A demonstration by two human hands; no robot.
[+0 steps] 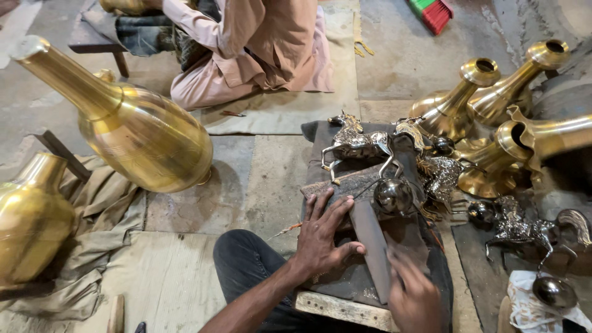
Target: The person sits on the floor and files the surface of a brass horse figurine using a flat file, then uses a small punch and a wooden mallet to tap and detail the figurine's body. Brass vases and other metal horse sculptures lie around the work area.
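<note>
Your left hand lies flat with the fingers spread, pressing on the dark cloth over the wooden block and clasping nothing, while your right hand is closed round the near end of the long flat file, which lies on the cloth pointing at the metal ball. With your left thumb just beside the file's edge, a slip could scrape it. The silver horse stands close behind the ball, so a hard push might knock either off the block.
</note>
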